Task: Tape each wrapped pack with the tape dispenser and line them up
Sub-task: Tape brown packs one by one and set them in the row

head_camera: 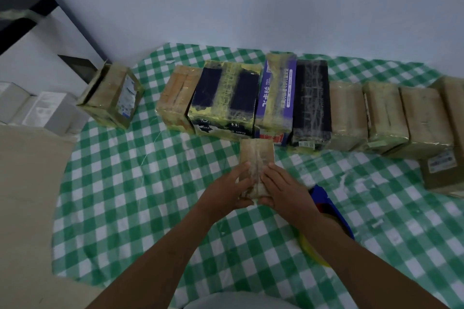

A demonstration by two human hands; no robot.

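Observation:
A small tan wrapped pack [256, 155] lies on the green checked cloth [140, 183] in front of me. My left hand [227, 188] holds its near left side, fingers laid over the top. My right hand [281, 189] holds its near right side in the same way. The blue tape dispenser [329, 206] with a yellow tape roll [310, 248] lies on the cloth under my right forearm, partly hidden. A row of several taped packs [276, 100] stands along the far edge of the cloth, just beyond the small pack.
One taped brown box [111, 95] sits apart at the cloth's left corner. White boxes [37, 110] lie on the floor at the left, below a black frame [30, 10]. Another labelled box [442, 170] lies at the right edge. A wall rises behind the row.

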